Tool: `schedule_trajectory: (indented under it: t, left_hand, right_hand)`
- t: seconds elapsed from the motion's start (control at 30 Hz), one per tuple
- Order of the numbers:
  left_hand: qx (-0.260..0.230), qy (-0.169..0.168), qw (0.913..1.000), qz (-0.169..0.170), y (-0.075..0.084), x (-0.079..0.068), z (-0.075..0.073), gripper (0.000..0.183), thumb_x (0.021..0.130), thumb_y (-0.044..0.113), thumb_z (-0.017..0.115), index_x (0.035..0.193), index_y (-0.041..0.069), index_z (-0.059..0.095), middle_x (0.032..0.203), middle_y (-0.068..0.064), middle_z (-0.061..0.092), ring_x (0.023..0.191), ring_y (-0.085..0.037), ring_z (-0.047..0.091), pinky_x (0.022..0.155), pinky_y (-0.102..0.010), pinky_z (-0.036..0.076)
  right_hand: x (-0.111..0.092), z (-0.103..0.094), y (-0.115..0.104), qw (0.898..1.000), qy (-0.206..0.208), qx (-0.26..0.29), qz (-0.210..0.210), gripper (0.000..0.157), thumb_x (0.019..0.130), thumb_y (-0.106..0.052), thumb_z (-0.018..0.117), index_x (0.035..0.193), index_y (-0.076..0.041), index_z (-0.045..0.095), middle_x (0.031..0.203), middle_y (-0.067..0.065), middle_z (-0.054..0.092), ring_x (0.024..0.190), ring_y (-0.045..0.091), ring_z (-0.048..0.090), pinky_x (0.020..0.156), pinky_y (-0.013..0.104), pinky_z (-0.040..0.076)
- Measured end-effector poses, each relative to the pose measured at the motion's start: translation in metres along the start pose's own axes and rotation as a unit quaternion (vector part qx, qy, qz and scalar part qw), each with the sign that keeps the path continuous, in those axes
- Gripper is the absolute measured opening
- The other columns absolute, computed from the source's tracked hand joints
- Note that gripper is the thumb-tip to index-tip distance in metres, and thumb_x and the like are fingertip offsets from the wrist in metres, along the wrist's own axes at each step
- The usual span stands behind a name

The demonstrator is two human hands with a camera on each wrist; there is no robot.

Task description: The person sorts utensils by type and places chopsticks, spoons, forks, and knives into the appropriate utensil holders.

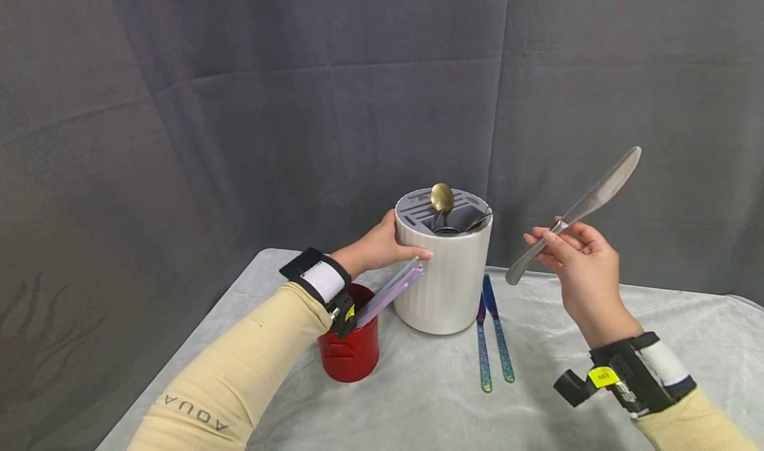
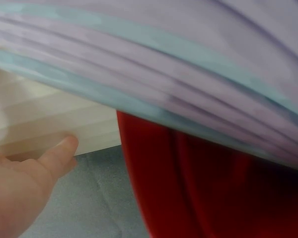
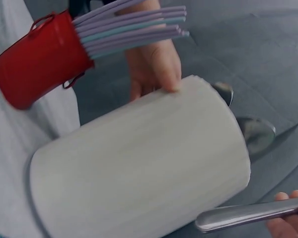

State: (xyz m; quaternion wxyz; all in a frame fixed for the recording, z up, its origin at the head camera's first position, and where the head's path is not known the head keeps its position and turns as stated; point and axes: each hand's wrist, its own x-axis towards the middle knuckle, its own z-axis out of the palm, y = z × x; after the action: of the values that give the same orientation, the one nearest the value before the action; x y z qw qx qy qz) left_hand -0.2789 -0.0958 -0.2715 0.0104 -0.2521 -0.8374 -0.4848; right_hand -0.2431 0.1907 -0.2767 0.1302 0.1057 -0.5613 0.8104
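A white ribbed utensil holder (image 1: 442, 285) with a grey slotted top stands upright on the table. My left hand (image 1: 377, 244) grips its upper left side, thumb on the front and the other fingers mostly hidden behind. From its larger opening rise a gold spoon (image 1: 442, 197) and other metal utensils. To the right of the holder, my right hand (image 1: 587, 272) pinches a silver table knife (image 1: 603, 189) by the handle in the air. The blade tilts up to the right and the handle end points down toward the holder.
A red bucket (image 1: 352, 355) holding purple and light-blue straws (image 1: 390, 296) stands beneath my left wrist, left of the holder. Two rainbow-coloured knives (image 1: 484, 355) lie side by side on the cloth, right of the holder. Grey curtain (image 1: 334, 106) hangs behind the table.
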Motion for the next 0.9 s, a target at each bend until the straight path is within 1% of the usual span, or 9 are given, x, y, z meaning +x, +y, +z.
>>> schedule_trajectory:
  t: [0.17,0.23,0.33,0.4,0.53,0.63,0.7,0.83,0.9]
  left_hand:
    - [-0.007,-0.002,0.9999,0.012,0.001,0.000,0.000,0.080,0.072,0.012,0.077,0.135,0.011,0.027,0.123,-0.005,0.047,0.108,-0.016,0.045,0.098,-0.032,0.037]
    - [-0.008,-0.003,0.9999,0.011,0.002,0.000,0.000,0.080,0.072,0.012,0.077,0.135,0.011,0.027,0.123,-0.005,0.047,0.108,-0.016,0.046,0.097,-0.032,0.038]
    - [-0.009,-0.002,0.9999,0.005,0.002,-0.001,0.000,0.080,0.072,0.012,0.077,0.135,0.011,0.027,0.123,-0.005,0.047,0.108,-0.016,0.046,0.097,-0.032,0.038]
    - [-0.009,-0.003,0.9999,0.004,0.002,-0.001,0.000,0.080,0.072,0.012,0.077,0.135,0.011,0.027,0.123,-0.005,0.047,0.108,-0.016,0.046,0.097,-0.032,0.038]
    - [-0.012,-0.003,0.9999,0.006,0.002,-0.001,0.000,0.080,0.072,0.012,0.076,0.135,0.011,0.027,0.122,-0.005,0.048,0.108,-0.017,0.046,0.097,-0.032,0.038]
    - [-0.012,-0.005,0.9999,0.003,0.003,-0.001,0.001,0.079,0.072,0.012,0.076,0.135,0.011,0.027,0.122,-0.005,0.047,0.108,-0.017,0.046,0.097,-0.032,0.038]
    - [-0.012,-0.005,0.9999,0.002,0.003,0.000,0.002,0.079,0.073,0.012,0.076,0.135,0.012,0.027,0.123,-0.005,0.047,0.108,-0.016,0.046,0.097,-0.032,0.038]
    - [-0.010,-0.006,0.9999,0.002,0.003,0.001,0.003,0.080,0.073,0.013,0.076,0.136,0.012,0.026,0.124,-0.005,0.046,0.109,-0.016,0.045,0.098,-0.032,0.038]
    - [-0.006,-0.004,0.9999,-0.008,0.004,0.002,0.003,0.082,0.073,0.014,0.076,0.136,0.012,0.024,0.126,-0.006,0.044,0.110,-0.017,0.044,0.098,-0.033,0.037]
  right_hand:
    - [0.006,0.017,-0.009,0.997,0.027,0.053,-0.041,0.038,0.078,-0.006,0.068,0.109,0.000,0.048,0.092,0.009,0.067,0.086,0.020,0.063,0.064,0.022,0.052]
    - [0.008,0.023,-0.012,0.994,0.042,0.074,-0.064,0.036,0.077,-0.004,0.068,0.107,0.001,0.049,0.091,0.012,0.066,0.086,0.022,0.063,0.064,0.022,0.052]
    - [0.013,0.031,-0.015,0.985,0.053,0.127,-0.100,0.031,0.077,0.000,0.068,0.102,0.003,0.050,0.090,0.017,0.065,0.087,0.025,0.063,0.063,0.024,0.052]
    - [0.016,0.035,-0.017,0.977,0.054,0.165,-0.121,0.029,0.076,0.003,0.067,0.100,0.005,0.051,0.089,0.019,0.065,0.087,0.028,0.063,0.064,0.026,0.053]
    - [0.020,0.044,-0.019,0.965,0.053,0.214,-0.145,0.029,0.075,0.006,0.066,0.100,0.008,0.051,0.088,0.021,0.064,0.086,0.030,0.062,0.069,0.030,0.053]
    - [0.021,0.048,-0.018,0.962,0.050,0.217,-0.158,0.029,0.076,0.006,0.066,0.101,0.008,0.052,0.089,0.021,0.064,0.086,0.031,0.062,0.071,0.031,0.052]
    - [0.021,0.051,-0.017,0.964,0.045,0.206,-0.161,0.028,0.077,0.005,0.065,0.101,0.007,0.053,0.089,0.020,0.064,0.087,0.030,0.062,0.072,0.030,0.052]
    - [0.024,0.056,-0.014,0.966,0.036,0.206,-0.154,0.027,0.077,0.005,0.064,0.102,0.007,0.054,0.090,0.020,0.064,0.088,0.030,0.062,0.073,0.030,0.052]
    - [0.026,0.058,-0.013,0.968,0.033,0.198,-0.150,0.027,0.077,0.005,0.065,0.102,0.007,0.054,0.090,0.020,0.064,0.088,0.029,0.062,0.073,0.030,0.052]
